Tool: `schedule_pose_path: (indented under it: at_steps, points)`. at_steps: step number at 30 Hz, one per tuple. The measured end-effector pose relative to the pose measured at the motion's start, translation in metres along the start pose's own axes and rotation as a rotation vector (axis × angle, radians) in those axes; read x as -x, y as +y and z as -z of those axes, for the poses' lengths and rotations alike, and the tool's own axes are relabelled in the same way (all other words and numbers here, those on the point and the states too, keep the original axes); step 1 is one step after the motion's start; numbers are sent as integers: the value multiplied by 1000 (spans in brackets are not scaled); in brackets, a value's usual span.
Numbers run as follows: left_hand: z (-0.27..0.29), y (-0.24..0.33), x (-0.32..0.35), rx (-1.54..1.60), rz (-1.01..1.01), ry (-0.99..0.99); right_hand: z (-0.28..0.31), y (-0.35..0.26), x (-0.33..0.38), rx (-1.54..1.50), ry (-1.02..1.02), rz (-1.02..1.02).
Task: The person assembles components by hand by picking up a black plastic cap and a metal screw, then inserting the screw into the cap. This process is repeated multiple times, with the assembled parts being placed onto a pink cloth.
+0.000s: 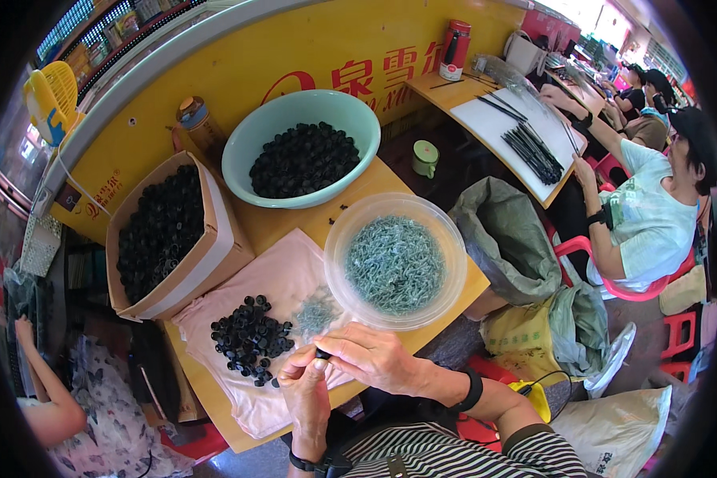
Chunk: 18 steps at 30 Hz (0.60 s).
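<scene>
My left hand [304, 392] and my right hand [374, 358] meet over the table's front edge, fingertips pinched around a small black cap [322, 353]. Both hands seem to grip it; anything else between the fingers is too small to make out. Just left of them, a heap of black caps [251, 336] lies on a pink cloth [287, 259]. A little pile of thin grey-green pieces [315, 315] is beside that heap. Beyond my right hand stands a round translucent tub [334, 275] full of the same grey-green pieces.
A pale green basin [239, 171] and a cardboard box [215, 247], both holding black caps, stand at the table's back and left. Open sacks [510, 239] are right of the table [470, 291]. A person [645, 191] sits at another table with black rods [534, 151].
</scene>
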<state>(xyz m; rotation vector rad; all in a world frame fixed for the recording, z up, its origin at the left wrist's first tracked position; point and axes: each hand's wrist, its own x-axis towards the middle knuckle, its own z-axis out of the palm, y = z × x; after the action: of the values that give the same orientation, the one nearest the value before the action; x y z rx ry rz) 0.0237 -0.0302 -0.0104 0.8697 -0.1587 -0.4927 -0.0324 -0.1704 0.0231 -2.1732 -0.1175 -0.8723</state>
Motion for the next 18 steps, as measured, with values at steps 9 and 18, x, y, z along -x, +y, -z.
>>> schedule_pose_path:
  at_steps: [9, 18]
  points:
    - [-2, 0, -14, -2, 39, 24, 5, 5, -23, 101, -117, -21]
    - [34, 71, -8, -810, -306, 179, 44, 85, -158, 562, 27, -252]
